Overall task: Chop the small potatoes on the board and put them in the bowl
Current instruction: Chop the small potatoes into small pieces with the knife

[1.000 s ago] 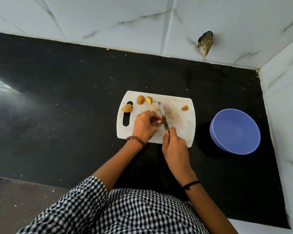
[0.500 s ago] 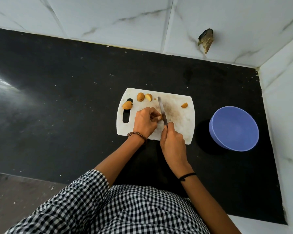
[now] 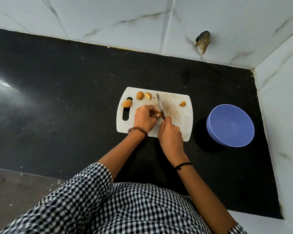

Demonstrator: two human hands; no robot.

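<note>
Right hand (image 3: 171,135) has nudged the knife (image 3: 160,105) slightly toward 12 o'clock. Its grip wraps the handle, with the blade just beside the potato piece (image 3: 157,114) pinched in the left hand (image 3: 145,119) grip, mid board (image 3: 176,119). Whole potatoes (image 3: 140,95) and a half (image 3: 147,96) sit at the board's 11 o'clock, a chunk (image 3: 182,104) at 2. Bowl (image 3: 230,125) stands at 3 o'clock on the desk (image 3: 66,98).

There is one cutting board (image 3: 176,120), one knife (image 3: 159,105) and one blue bowl (image 3: 230,125). Five potato items show: two whole, a left potato (image 3: 126,103) and a far potato (image 3: 140,95), one cut half (image 3: 147,96), one small wedge (image 3: 182,104), and one potato bit (image 3: 157,114) at the fingertips. Two hands, a left hand (image 3: 145,119) and a right hand (image 3: 170,132), and two wristbands: one bead bracelet (image 3: 137,130), one black band (image 3: 183,165).
</note>
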